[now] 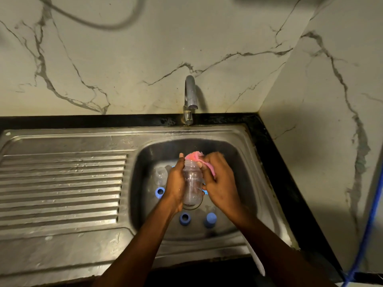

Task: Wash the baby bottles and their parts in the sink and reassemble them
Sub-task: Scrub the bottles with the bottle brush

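Observation:
Over the sink basin [244, 162] my left hand [176, 183] grips a clear baby bottle [192, 183], its open mouth pointing away from me. My right hand [219, 183] holds a pink sponge cloth [196, 158] against the bottle's mouth. On the basin floor lie two blue screw rings [160, 192] [185, 218], a blue cap [210, 220] and a clear dome cover [160, 176]. Part of another blue piece [205, 191] peeks out under my right hand.
A chrome tap [190, 98] stands behind the basin; no water stream is visible. A ribbed steel drainboard [62, 183] stretches to the left. A marble wall rises behind and at the right. A blue cord [369, 224] hangs at the far right.

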